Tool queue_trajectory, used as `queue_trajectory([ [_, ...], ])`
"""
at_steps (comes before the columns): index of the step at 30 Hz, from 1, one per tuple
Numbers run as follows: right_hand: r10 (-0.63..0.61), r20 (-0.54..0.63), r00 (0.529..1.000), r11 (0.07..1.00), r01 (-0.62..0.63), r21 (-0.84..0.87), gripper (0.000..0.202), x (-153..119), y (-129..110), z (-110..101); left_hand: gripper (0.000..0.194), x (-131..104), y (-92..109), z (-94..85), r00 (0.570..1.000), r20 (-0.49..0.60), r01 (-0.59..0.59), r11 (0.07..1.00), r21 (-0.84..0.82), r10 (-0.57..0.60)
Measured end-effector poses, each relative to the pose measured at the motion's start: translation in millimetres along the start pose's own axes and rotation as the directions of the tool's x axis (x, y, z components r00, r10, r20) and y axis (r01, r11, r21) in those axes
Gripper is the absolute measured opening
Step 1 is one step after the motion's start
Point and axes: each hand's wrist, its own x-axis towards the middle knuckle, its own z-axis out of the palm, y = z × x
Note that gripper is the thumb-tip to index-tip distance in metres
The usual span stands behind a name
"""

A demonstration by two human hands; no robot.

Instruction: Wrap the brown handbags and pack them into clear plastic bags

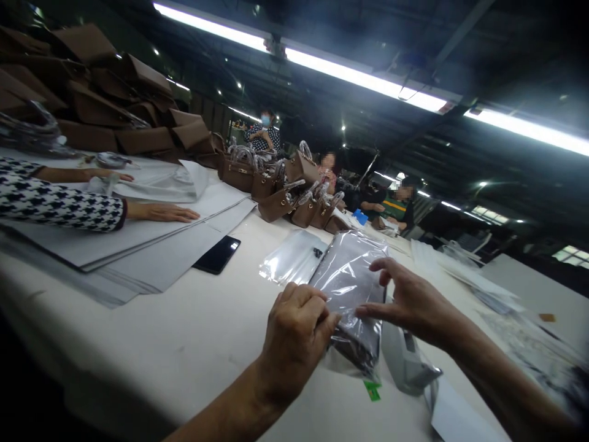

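Note:
A dark, flat item in a clear plastic bag (353, 270) lies on the table in front of me, its film shiny and creased. My left hand (299, 331) is closed, thumb against fingers, on the near left edge of that plastic. On the other side my right hand (402, 298) has its thumb and fingers apart, with the fingertips at the top face of the bag; whether they press on it I cannot tell. Beside the bag lies a flat stack of clear plastic sleeves (292, 255). Below its near end shows a small green tag (372, 390).
A black phone (218, 255) lies left of the sleeves. Another person's hands (161, 212) rest on large white sheets (133, 236). Brown handbags (276, 184) stand behind, more piled at left. A grey-white tape dispenser-like object (409, 359) sits right. Several people are farther back.

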Motion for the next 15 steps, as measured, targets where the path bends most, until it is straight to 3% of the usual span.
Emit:
queue_trajectory([
  [3, 0.098, -0.162, 0.982, 0.986, -0.118, -0.116, 0.067, -7, 18, -4, 0.014, 1, 1, 0.7, 1.0, -0.011, 0.004, 1.0, 0.0, -0.004],
  [5, 0.023, -0.37, 0.929, 0.981, -0.093, -0.173, 0.046, -21, 12, -4, 0.015, 2, 1, 1.3, 1.0, -0.025, 0.003, 1.0, 0.006, -0.003],
  [7, -0.216, -0.489, 0.845, 0.972, 0.138, -0.19, 0.028, -38, -2, 3, 0.014, 2, 0, 1.8, 1.0, -0.026, 0.0, 1.0, 0.012, 0.0],
  [9, -0.491, -0.43, 0.757, 0.871, 0.44, -0.219, 0.028, -52, -12, 14, 0.014, 1, -1, 1.7, 1.0, -0.025, -0.008, 1.0, 0.016, 0.008],
  [10, -0.556, -0.386, 0.736, 0.831, 0.504, -0.237, 0.031, -55, -11, 21, 0.014, 1, -1, 1.2, 1.0, -0.028, -0.013, 1.0, 0.016, 0.013],
  [11, -0.551, -0.355, 0.756, 0.835, 0.494, -0.244, 0.031, -57, -6, 27, 0.014, 0, -2, 0.2, 0.999, -0.032, -0.016, 1.0, 0.017, 0.017],
  [12, -0.466, -0.35, 0.813, 0.884, 0.411, -0.222, 0.03, -56, 4, 32, 0.014, -1, -3, -1.2, 0.999, -0.038, -0.02, 1.0, 0.015, 0.021],
  [14, -0.109, -0.384, 0.917, 0.994, 0.105, -0.031, 0.033, -50, 31, 41, 0.015, -5, -4, -5.5, 0.998, -0.055, -0.043, 0.999, 0.012, 0.044],
  [15, 0.073, -0.352, 0.933, 0.993, -0.034, 0.115, 0.039, -46, 44, 44, 0.015, -9, -4, -8.2, 0.996, -0.06, -0.063, 0.998, 0.015, 0.064],
])
